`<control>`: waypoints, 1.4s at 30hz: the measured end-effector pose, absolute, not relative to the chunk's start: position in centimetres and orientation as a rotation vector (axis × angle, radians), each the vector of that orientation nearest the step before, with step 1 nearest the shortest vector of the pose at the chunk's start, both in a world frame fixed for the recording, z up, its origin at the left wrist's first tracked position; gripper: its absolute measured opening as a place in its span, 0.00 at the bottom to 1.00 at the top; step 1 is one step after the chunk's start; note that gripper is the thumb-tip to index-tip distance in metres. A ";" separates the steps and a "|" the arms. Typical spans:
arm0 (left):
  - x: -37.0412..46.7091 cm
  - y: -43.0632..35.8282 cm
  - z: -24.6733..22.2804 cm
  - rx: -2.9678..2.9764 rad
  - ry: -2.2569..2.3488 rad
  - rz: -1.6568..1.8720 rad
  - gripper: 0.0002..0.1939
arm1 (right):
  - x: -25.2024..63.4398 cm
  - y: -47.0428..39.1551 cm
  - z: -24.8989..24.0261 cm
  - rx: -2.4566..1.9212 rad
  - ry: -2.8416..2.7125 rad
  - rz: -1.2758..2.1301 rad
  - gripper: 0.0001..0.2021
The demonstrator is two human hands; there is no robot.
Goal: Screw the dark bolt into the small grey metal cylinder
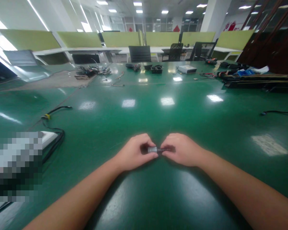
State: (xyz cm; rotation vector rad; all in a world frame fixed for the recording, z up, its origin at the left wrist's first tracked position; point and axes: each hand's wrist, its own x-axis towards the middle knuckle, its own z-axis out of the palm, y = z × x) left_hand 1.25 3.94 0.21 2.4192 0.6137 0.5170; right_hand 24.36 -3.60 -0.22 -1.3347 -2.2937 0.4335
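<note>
Ceiling lights [137, 3] are reflecting in a glossy green table [144, 121]; beyond it, office chairs [139, 53] are standing before yellow-green desk partitions [121, 39].

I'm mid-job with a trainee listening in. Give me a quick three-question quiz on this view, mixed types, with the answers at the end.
1. Which hand holds the silvery cylinder?
2. True or false: the black cable with the yellow band lies to the left of both hands.
3. The right hand grips:
A. a chair
B. a thin dark piece
C. a white box

Key:
1. The left hand
2. True
3. B
</note>
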 end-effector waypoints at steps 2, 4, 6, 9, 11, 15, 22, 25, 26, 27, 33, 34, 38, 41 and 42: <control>1.2 3.9 0.3 2.423 0.616 0.516 0.09 | 24.6 -3.6 -0.2 -1.349 -2.297 0.437 0.04; 1.2 3.9 0.3 2.422 0.612 0.518 0.09 | 24.8 -3.6 -0.1 -1.372 -2.293 0.441 0.04; 1.2 3.9 0.3 2.422 0.609 0.518 0.09 | 25.0 -3.7 0.1 -1.394 -2.290 0.443 0.04; 1.3 3.9 0.4 2.421 0.610 0.510 0.09 | 25.3 -3.8 0.4 -1.405 -2.301 0.440 0.04; 1.3 3.9 0.5 2.418 0.614 0.511 0.08 | 25.5 -3.9 0.5 -1.404 -2.314 0.433 0.04; 1.3 4.0 0.5 2.410 0.616 0.520 0.09 | 25.6 -4.0 0.7 -1.413 -2.329 0.408 0.03; 1.2 3.9 0.5 2.397 0.621 0.525 0.09 | 25.7 -4.0 0.9 -1.436 -2.316 0.435 0.03; 1.3 3.9 0.5 2.402 0.620 0.521 0.09 | 25.8 -4.0 0.9 -1.453 -2.316 0.439 0.02; 1.2 3.9 0.5 2.403 0.619 0.518 0.09 | 25.8 -4.0 1.0 -1.460 -2.315 0.441 0.02; 1.2 4.0 0.5 2.403 0.618 0.517 0.09 | 25.9 -4.0 1.0 -1.464 -2.313 0.444 0.02; 1.2 4.0 0.5 2.402 0.615 0.518 0.08 | 26.0 -4.1 1.2 -1.477 -2.301 0.456 0.02; 1.2 4.0 0.5 2.403 0.616 0.515 0.09 | 26.1 -4.1 1.3 -1.482 -2.302 0.456 0.02; 1.2 4.0 0.6 2.405 0.621 0.503 0.09 | 26.5 -4.3 1.5 -1.515 -2.306 0.465 0.03; 1.1 4.0 0.6 2.401 0.618 0.510 0.09 | 27.0 -4.3 1.7 -1.565 -2.303 0.475 0.03; 1.1 4.0 0.6 2.401 0.619 0.513 0.09 | 27.1 -4.3 1.7 -1.575 -2.301 0.480 0.04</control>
